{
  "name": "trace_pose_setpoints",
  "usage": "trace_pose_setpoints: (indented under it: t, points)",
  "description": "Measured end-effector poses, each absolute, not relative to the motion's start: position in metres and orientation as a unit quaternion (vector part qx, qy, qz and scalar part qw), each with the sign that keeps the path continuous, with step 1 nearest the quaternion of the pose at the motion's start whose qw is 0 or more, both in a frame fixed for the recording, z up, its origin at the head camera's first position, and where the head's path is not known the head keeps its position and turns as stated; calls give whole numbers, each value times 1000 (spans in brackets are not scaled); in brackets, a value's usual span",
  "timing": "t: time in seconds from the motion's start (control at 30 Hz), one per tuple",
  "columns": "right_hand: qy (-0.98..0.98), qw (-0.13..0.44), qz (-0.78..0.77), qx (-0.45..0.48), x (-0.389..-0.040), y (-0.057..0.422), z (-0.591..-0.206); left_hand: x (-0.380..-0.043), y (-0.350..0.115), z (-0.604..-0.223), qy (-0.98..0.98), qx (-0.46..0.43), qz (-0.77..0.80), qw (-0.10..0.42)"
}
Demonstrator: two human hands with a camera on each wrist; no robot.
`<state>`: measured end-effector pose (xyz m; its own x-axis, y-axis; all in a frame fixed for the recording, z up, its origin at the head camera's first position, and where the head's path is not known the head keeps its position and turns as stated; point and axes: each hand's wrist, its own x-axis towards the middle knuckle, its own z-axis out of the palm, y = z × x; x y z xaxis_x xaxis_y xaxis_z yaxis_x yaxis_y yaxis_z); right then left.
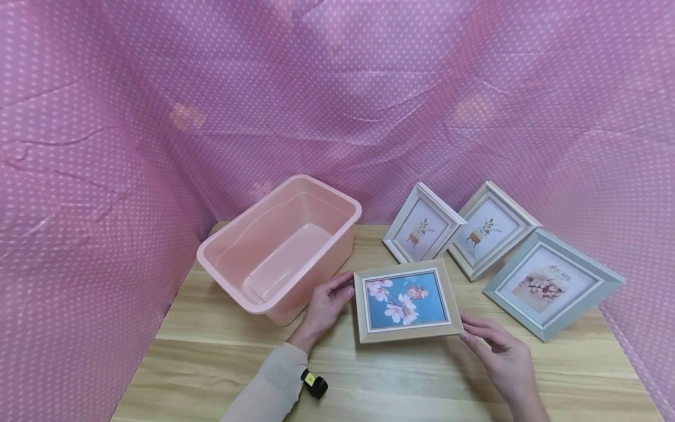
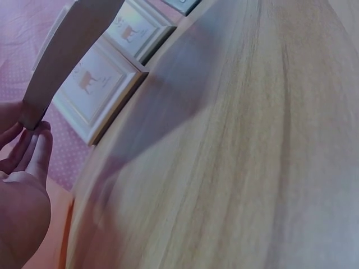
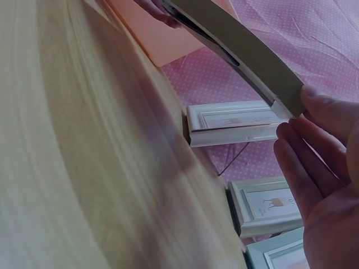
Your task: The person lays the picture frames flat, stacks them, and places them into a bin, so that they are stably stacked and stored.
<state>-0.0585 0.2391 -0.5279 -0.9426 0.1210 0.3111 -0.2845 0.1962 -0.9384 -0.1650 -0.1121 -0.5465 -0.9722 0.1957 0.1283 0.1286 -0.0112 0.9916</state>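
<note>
A beige picture frame (image 1: 407, 302) with a print of pink blossoms on blue is held above the table between both hands. My left hand (image 1: 329, 305) pinches its left edge, thumb on top and fingers beneath, as the left wrist view shows. At the opposite edge, my right hand (image 1: 498, 349) pinches the lower right corner; the right wrist view has the thumb (image 3: 325, 109) on the outer face and fingertips behind. Behind the held frame stand a pinkish-white frame (image 1: 423, 225), a cream frame (image 1: 491, 231) and a pale green frame (image 1: 551, 284), all leaning back.
A pink plastic tub (image 1: 285, 246) with nothing in it stands at the back left, close to my left hand. The wooden table (image 1: 390, 387) ends at a pink dotted cloth (image 1: 337, 105) hung around the back and sides. A black strap device (image 1: 314, 384) is on my left sleeve.
</note>
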Motion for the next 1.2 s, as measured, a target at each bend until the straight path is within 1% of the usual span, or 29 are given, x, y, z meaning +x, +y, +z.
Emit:
trace_pose_setpoints:
  t: [0.17,0.4,0.73,0.97,1.2]
  points:
    - [-765,152,624,39,-56,238,-530,-167,-110,-548,711,117,693,22]
    - [-739,178,646,63,-54,236,-536,-170,-107,-551,714,116,690,19]
    - [-778,182,600,38,-53,236,-542,-171,-105,-552,723,116,680,35]
    - [-802,149,578,-16,-51,233,-545,-173,-105,-554,743,117,658,43]
    - [-815,135,563,-27,-50,234,-550,-174,-105,-560,762,118,635,44]
